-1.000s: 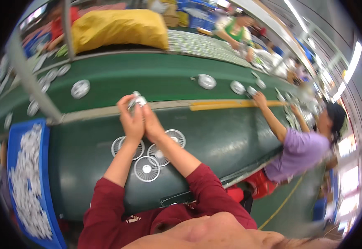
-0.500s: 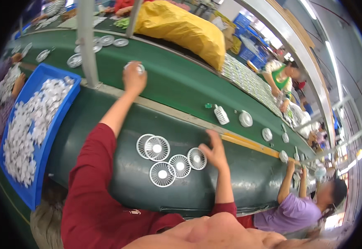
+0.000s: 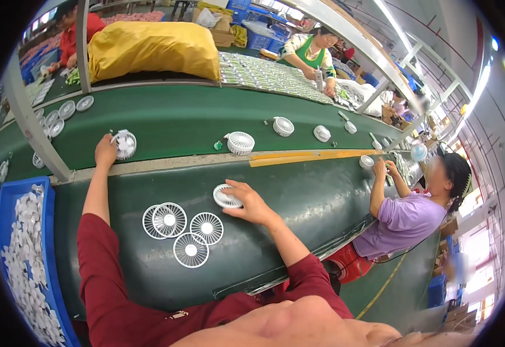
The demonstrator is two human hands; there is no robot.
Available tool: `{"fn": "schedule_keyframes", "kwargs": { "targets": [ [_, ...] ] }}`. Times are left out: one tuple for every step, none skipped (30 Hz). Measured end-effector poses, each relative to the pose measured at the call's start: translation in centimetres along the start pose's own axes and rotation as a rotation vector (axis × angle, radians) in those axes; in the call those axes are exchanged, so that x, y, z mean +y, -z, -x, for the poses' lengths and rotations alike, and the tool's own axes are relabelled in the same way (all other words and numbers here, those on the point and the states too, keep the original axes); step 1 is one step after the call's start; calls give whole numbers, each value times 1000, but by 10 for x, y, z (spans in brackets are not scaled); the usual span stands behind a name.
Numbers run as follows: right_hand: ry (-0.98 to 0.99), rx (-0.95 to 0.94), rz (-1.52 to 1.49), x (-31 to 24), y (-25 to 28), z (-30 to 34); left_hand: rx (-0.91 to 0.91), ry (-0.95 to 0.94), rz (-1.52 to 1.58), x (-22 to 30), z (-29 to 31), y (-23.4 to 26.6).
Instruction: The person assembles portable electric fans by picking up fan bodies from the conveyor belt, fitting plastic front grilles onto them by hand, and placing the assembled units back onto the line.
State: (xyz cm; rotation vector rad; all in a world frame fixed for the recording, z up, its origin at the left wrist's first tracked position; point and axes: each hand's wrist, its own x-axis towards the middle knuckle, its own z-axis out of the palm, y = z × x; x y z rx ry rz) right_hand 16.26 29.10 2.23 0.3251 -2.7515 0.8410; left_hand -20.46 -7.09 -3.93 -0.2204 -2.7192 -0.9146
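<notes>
My left hand (image 3: 105, 152) reaches far out to the green conveyor belt (image 3: 177, 124) and rests against a small white round fan (image 3: 125, 144) lying there. My right hand (image 3: 251, 201) is closed on another white fan housing (image 3: 225, 197) on the dark green bench (image 3: 299, 196). Just left of it lie several flat white fan grilles (image 3: 190, 230) in a cluster. Both sleeves are dark red.
A blue bin (image 3: 49, 260) of white parts stands at the left. More white fans (image 3: 240, 143) ride the belt, with a yellow sack (image 3: 153, 49) behind. A person in purple (image 3: 406, 217) works at the right; others stand across the belt. A metal post (image 3: 30, 124) rises at the left.
My hands, together on one fan a second ago, have parted. The left carried the fan out to the belt; the right dropped to the bench and took a fan housing.
</notes>
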Motion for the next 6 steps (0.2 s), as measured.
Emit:
{"fn": "schedule_keyframes", "kwargs": {
  "targets": [
    [-44,37,-115,-5,1,-8,48,-89,40,8,13,1],
    [-85,76,-229,-10,2,-18,46,-122,210,11,17,-4],
    [-59,166,-342,-8,-6,-29,41,-156,381,16,21,-11],
    [-160,162,-406,-10,-7,-41,61,-182,478,26,29,-20],
    [-254,155,-472,-21,-6,-54,61,-151,591,31,37,-30],
    [-276,196,-742,-33,-9,-65,64,-160,586,30,35,-27]
  ]
}}
